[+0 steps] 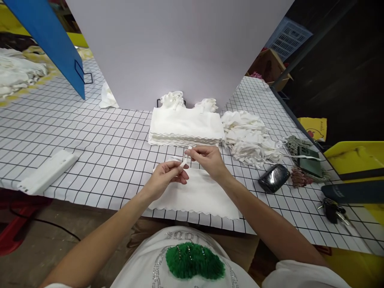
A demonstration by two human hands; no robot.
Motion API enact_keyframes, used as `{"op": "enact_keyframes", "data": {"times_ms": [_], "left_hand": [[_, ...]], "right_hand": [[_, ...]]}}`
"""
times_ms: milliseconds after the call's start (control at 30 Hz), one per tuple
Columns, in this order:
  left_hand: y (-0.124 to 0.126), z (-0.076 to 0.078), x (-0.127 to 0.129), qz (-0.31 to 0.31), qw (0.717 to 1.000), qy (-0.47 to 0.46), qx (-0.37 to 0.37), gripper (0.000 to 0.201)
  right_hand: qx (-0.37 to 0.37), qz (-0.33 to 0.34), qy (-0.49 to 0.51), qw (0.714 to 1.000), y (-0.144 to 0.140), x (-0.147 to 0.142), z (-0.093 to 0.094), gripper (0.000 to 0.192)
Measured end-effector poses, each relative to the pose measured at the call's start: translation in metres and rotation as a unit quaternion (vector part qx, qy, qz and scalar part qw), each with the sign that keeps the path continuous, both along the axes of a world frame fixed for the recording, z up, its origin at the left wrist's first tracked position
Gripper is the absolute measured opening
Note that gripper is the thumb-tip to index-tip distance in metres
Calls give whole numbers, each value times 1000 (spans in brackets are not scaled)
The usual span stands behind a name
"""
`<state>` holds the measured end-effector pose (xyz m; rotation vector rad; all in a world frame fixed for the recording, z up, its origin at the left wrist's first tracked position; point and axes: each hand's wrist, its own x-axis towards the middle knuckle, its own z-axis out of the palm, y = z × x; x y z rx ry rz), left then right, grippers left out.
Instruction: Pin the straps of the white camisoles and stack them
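Observation:
My left hand pinches a narrow white fabric strap between thumb and fingers. Just above and to its right, my right hand grips the same strap's upper part with its fingertips. Below both hands a white fabric piece with a wavy hem lies flat near the table's front edge. Behind them sits a neat stack of white fabric pieces, scalloped along the near side, with bunched straps at its far edge. A loose heap of white straps lies right of the stack.
A large pale board stands behind the stack on the grid-patterned tablecloth. At left lie a white power strip-like bar and a blue panel. A black shiny pouch, a green case and keys occupy the right.

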<state>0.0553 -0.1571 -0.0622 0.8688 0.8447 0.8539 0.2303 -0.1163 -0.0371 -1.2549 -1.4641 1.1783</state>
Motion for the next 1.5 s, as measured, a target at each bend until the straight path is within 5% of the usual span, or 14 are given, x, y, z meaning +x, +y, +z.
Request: {"op": "enact_keyframes", "data": {"times_ms": [200,367,600,900,1067,1167,1233,1400,1500], "left_hand": [[-6,-6,-9,15,997,74,26,27],[0,-1,1,115,970,142,159,36],[1,0,3,62,998,11,14,31],[-10,-2,-15,40,998,45,-29,30],[-5,-5,-18,49,996,68,16,28],[-2,-4,-17,46,993,96,51,26],[0,-3,-16,46,991,108,70,27],[3,-9,-19,53,976,171,121,26],[7,-24,-24,58,919,309,237,19]], "right_hand": [[-60,-10,72,996,2,2,-3,28],[26,19,38,999,-5,-8,-1,27],[61,-22,13,998,-1,-8,0,26],[32,-38,-2,999,9,10,-20,26],[128,41,-112,985,1,17,-19,17],[85,211,-98,969,-6,12,-15,23],[42,257,-90,961,-7,7,-16,27],[14,193,-94,977,2,8,-26,21],[0,167,-96,981,7,13,-33,16]]}}
